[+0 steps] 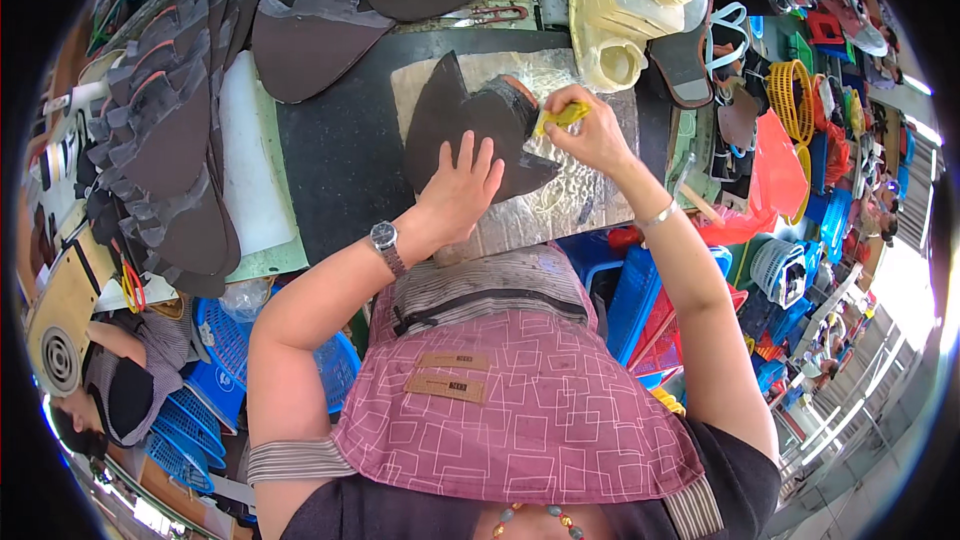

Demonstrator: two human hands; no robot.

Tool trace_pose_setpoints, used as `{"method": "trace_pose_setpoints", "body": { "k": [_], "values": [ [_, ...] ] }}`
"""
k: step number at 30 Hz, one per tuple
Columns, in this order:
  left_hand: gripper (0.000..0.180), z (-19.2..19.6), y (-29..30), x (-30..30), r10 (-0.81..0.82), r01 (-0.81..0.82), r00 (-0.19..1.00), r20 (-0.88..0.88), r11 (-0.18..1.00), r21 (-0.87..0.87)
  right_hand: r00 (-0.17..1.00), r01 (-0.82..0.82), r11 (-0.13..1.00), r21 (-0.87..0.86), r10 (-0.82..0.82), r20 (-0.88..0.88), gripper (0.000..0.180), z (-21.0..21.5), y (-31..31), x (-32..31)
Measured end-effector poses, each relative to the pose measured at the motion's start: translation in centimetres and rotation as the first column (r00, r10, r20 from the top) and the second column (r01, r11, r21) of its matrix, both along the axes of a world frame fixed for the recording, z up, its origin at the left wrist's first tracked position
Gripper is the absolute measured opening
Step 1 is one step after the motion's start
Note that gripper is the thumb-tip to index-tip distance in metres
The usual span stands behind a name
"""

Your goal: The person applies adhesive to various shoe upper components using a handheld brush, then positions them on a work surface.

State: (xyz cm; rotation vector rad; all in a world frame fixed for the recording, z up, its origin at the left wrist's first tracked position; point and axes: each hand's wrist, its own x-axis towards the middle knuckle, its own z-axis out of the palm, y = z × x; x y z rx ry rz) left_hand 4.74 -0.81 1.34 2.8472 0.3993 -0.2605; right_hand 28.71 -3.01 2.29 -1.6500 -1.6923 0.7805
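A dark brown shoe-upper piece (440, 130) lies on a glue-smeared board (575, 195). My left hand (458, 188) rests flat on the lower part of this piece, fingers spread and pressing nothing else. Beside the piece's right edge, my right hand (590, 132) is closed around a small yellow tool (564, 119). The tool's tip reaches the piece's grey-coated edge, but its exact kind is hard to make out. An orange-red strip (518, 90) shows along the piece's upper curve.
Overlapping brown pieces (170, 150) lie at the left, near a white slab (255, 160). More pieces (318, 40) lie at the back, beside red-handled scissors (490, 14). A cream glue bottle (625, 0) stands behind my right hand. Blue baskets (335, 365) sit below table level.
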Motion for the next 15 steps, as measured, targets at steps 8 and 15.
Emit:
{"method": "trace_pose_setpoints", "body": {
  "k": [8,15],
  "values": [
    [0.039,0.0,-0.5,-0.7,0.018,-0.020,0.908,0.418,1.000,0.002,0.820,0.568,0.813,0.129,-0.572,-0.007,0.015,3.2,-0.8,4.9],
    [0.041,-0.1,-1.1,-0.8,0.040,-0.053,0.976,0.212,0.997,0.054,0.732,0.662,0.748,-0.038,-0.657,-0.178,0.018,0.1,0.8,8.4]
  ]
}}
